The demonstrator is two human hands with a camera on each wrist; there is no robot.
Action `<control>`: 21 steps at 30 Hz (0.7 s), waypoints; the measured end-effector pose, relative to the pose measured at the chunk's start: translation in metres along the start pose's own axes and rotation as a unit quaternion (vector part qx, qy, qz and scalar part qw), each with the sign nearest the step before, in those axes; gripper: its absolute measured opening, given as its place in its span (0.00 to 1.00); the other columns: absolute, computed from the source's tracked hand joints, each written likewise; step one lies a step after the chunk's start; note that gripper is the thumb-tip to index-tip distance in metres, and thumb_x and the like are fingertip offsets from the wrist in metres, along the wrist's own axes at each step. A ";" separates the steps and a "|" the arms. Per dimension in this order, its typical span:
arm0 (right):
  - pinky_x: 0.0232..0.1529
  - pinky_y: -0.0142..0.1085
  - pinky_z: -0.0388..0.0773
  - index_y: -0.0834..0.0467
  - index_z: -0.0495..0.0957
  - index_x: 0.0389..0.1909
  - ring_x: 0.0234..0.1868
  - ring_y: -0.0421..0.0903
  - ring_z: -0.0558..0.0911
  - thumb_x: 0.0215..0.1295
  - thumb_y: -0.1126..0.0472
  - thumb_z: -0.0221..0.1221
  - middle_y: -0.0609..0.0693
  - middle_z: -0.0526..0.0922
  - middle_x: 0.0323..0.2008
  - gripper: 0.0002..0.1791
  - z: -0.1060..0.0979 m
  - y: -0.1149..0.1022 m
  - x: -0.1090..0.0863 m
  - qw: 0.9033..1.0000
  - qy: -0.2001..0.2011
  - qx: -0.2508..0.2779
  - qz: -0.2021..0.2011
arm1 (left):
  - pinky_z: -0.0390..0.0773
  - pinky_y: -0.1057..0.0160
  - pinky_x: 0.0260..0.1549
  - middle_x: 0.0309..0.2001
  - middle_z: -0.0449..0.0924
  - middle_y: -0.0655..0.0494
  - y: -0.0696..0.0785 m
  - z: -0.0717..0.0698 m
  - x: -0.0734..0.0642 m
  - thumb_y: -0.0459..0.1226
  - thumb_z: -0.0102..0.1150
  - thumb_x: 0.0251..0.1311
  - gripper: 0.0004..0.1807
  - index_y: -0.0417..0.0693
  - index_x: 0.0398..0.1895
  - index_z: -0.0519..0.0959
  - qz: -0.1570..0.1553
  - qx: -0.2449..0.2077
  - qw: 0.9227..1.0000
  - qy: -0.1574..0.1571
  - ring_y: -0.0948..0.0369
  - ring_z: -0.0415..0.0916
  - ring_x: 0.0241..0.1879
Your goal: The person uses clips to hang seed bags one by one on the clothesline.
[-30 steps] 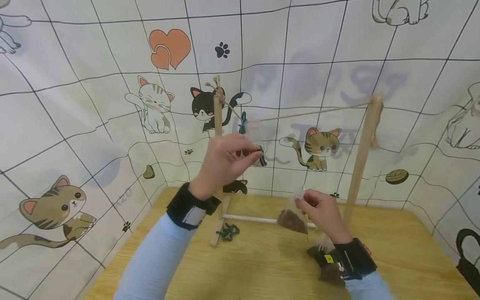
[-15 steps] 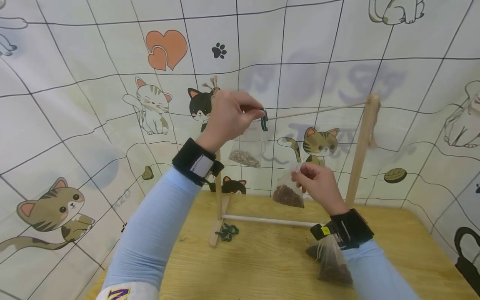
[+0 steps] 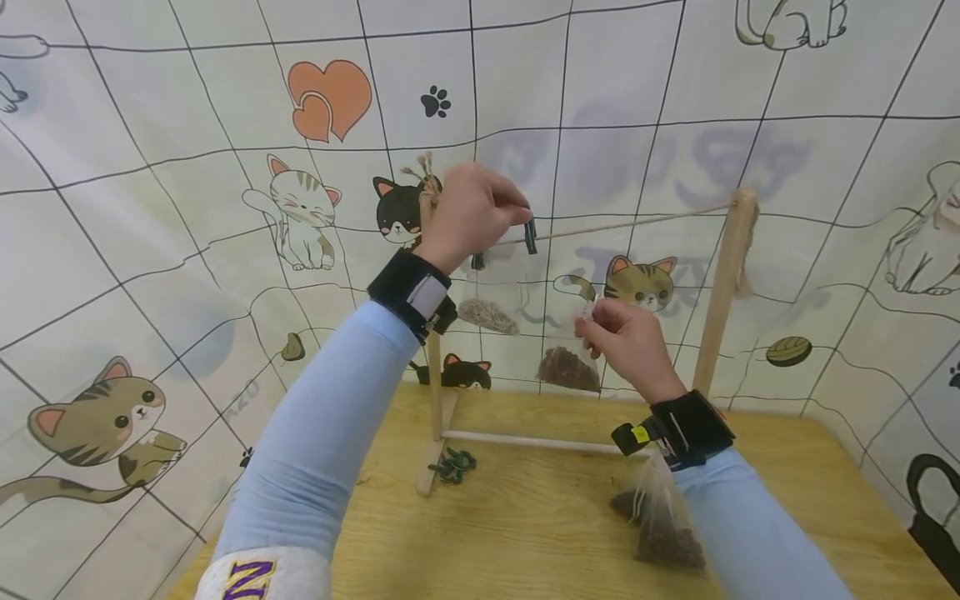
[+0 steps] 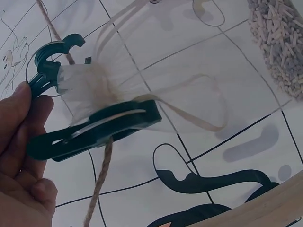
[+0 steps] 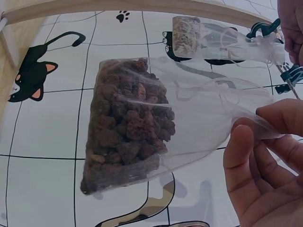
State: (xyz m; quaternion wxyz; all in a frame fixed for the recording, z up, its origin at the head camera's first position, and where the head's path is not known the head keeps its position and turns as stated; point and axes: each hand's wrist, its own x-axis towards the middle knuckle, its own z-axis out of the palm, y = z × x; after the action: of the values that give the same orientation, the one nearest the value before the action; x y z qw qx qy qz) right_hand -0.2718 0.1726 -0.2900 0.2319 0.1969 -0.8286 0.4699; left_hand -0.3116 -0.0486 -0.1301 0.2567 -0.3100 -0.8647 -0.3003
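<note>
My left hand [image 3: 476,212] pinches the end of a dark green plastic clip [image 4: 46,68], held up at the twine line [image 3: 637,222]. The clip's hooked jaws stand apart beside the gathered neck of a sheer drawstring bag of pale pellets [image 3: 489,317]. A second green clip [image 4: 135,125] fixes that neck to the twine. Lower and to the right, my right hand [image 3: 630,346] pinches the top of another sheer bag, filled with reddish-brown stones [image 5: 130,123]. This bag hangs above the table, its stones gathered at the bottom.
Wooden posts [image 3: 722,300] carry the twine, joined low down by a white rod [image 3: 540,442]. Several green clips [image 3: 452,467] lie by the left foot. More filled sheer bags [image 3: 670,546] rest on the table at the right. A cat-print cloth [image 3: 517,75] hangs behind.
My left hand has risen from in front of the pellet bag to the twine with the clip. My right hand has lifted the stone bag up and slightly left.
</note>
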 end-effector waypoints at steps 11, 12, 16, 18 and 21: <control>0.27 0.34 0.77 0.59 0.78 0.33 0.24 0.45 0.80 0.61 0.53 0.58 0.56 0.81 0.27 0.12 0.000 -0.026 0.037 0.998 0.051 0.034 -0.027 | 0.71 0.70 0.34 0.36 0.84 0.63 0.001 0.001 0.002 0.45 0.64 0.53 0.06 0.56 0.33 0.85 -0.058 0.031 0.998 -0.026 0.70 0.76 0.35; 0.27 0.34 0.77 0.59 0.78 0.32 0.24 0.45 0.80 0.61 0.52 0.58 0.56 0.81 0.26 0.12 0.000 -0.029 0.040 0.997 0.056 0.032 -0.033 | 0.71 0.70 0.34 0.36 0.84 0.63 0.001 0.000 0.002 0.45 0.63 0.53 0.07 0.57 0.33 0.85 -0.060 0.034 0.997 -0.028 0.69 0.76 0.36; 0.29 0.36 0.78 0.57 0.77 0.28 0.22 0.44 0.80 0.61 0.51 0.58 0.53 0.82 0.24 0.13 0.000 -0.037 0.051 0.996 0.072 0.011 -0.049 | 0.71 0.70 0.36 0.36 0.84 0.64 0.002 0.000 0.001 0.46 0.63 0.53 0.07 0.57 0.33 0.85 -0.069 0.040 0.996 -0.034 0.69 0.76 0.37; 0.31 0.36 0.78 0.56 0.77 0.29 0.23 0.43 0.80 0.61 0.50 0.58 0.53 0.82 0.24 0.13 0.002 -0.041 0.056 0.996 0.078 0.008 -0.048 | 0.71 0.70 0.37 0.36 0.84 0.64 0.002 0.000 0.001 0.46 0.63 0.53 0.07 0.58 0.33 0.85 -0.075 0.036 0.996 -0.037 0.69 0.75 0.37; 0.31 0.36 0.78 0.56 0.78 0.30 0.23 0.43 0.81 0.61 0.50 0.58 0.52 0.82 0.25 0.12 0.004 -0.046 0.062 0.995 0.084 0.013 -0.045 | 0.71 0.69 0.37 0.36 0.84 0.64 0.002 0.000 0.000 0.46 0.64 0.53 0.06 0.58 0.32 0.85 -0.084 0.020 0.995 -0.039 0.69 0.75 0.38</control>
State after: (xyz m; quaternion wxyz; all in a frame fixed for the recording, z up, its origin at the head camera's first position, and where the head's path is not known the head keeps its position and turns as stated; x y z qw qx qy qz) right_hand -0.2978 0.1404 -0.2247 0.3190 0.1970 -0.7903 0.4847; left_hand -0.3107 -0.0474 -0.1297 0.2029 -0.2424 -0.9030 -0.2911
